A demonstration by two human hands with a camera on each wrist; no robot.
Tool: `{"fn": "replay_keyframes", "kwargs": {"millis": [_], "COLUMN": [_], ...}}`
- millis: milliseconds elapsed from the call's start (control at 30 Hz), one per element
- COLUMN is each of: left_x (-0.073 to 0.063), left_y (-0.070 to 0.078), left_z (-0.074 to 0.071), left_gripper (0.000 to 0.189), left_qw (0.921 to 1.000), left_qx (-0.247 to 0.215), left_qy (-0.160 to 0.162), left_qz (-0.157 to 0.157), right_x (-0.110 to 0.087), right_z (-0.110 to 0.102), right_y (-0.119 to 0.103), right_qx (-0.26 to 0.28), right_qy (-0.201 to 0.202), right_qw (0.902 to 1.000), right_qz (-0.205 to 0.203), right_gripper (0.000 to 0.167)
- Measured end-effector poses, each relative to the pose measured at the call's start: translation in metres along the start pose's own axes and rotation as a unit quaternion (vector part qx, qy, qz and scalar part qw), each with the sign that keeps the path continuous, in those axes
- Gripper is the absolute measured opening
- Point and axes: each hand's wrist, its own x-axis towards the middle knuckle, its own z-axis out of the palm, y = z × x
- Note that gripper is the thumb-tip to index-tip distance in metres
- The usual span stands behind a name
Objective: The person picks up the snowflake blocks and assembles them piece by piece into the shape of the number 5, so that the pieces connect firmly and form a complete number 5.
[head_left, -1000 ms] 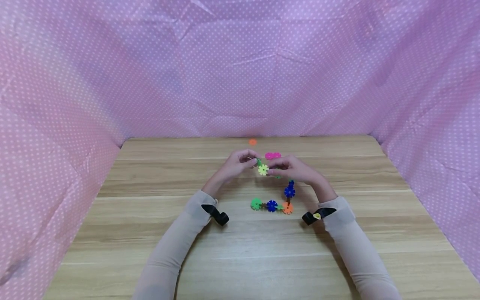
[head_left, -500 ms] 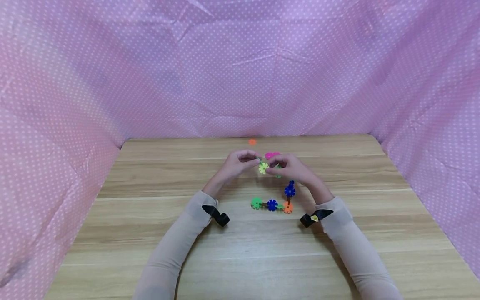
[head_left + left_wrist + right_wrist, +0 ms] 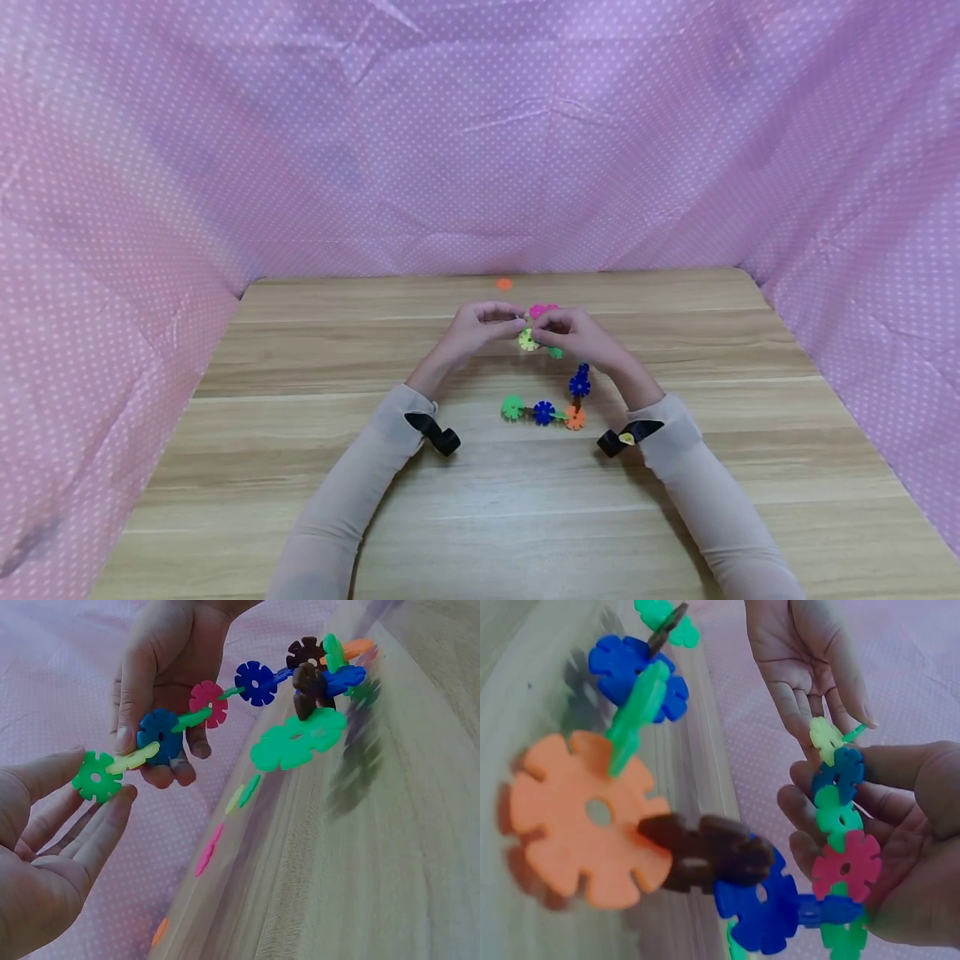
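Observation:
Slotted plastic snowflake discs are joined into a long chain. My left hand (image 3: 480, 327) pinches the green disc (image 3: 97, 766) at the chain's end between thumb and fingers. It is joined to a yellow disc (image 3: 133, 758), seen nearly edge-on in the left wrist view. Beyond that, my right hand (image 3: 577, 333) grips the dark blue-teal disc (image 3: 838, 776), its thumb and fingers on either side. From there the chain runs through a pink-red disc (image 3: 846, 867) and blue ones, then bends at an orange disc (image 3: 575, 417) and ends at a green disc (image 3: 513, 407).
Behind the hands, two pink discs (image 3: 537, 311) lie side by side on the wooden table (image 3: 300, 500). A loose orange disc (image 3: 505, 284) sits near the far edge. Pink dotted cloth (image 3: 480, 150) hangs around the table's back and sides.
My right hand has shifted slightly left, closer to my left hand, which has moved a little right. Fingers now cover the green disc in the head view. The table part of the chain stays put.

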Motion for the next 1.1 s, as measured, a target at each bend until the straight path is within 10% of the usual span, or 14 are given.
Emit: {"fn": "replay_keyframes", "kwargs": {"millis": [533, 1100], "left_x": [-0.003, -0.006], "left_y": [0.002, 0.003], "left_z": [0.002, 0.009], "left_gripper": [0.030, 0.039], "left_qw": [0.9997, 0.9994], "left_qx": [-0.007, 0.014], "left_qy": [0.020, 0.023], "left_qz": [0.015, -0.019], "right_x": [-0.001, -0.002], "right_z": [0.014, 0.014], "right_y": [-0.006, -0.002], "right_qx": [0.026, 0.022], "right_qy": [0.082, 0.087], "right_qw": [0.9963, 0.9954], "right_qz": [-0.004, 0.034], "right_gripper": [0.018, 0.022]}}
